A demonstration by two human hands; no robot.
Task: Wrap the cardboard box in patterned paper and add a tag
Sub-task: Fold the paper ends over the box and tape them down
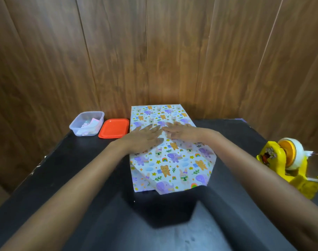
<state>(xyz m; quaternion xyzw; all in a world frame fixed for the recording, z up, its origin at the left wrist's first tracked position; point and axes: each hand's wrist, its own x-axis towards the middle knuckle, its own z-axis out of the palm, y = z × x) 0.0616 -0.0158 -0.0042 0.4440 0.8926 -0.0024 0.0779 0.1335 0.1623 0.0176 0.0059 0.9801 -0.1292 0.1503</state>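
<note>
White patterned paper (171,160) with cartoon animals covers the box in the middle of the black table (73,160); the cardboard itself is hidden. Flaps of the paper stick out past the near end and up at the far end. My left hand (143,137) lies flat on the paper's top with fingers straight, pointing right. My right hand (180,131) lies flat beside it with fingers pointing left, the fingertips of both hands nearly meeting at the middle.
A clear plastic tub (86,123) holding small paper pieces stands at the back left, its orange lid (113,128) beside it. A yellow tape dispenser (285,162) sits at the right edge. Wood panelling rises behind the table.
</note>
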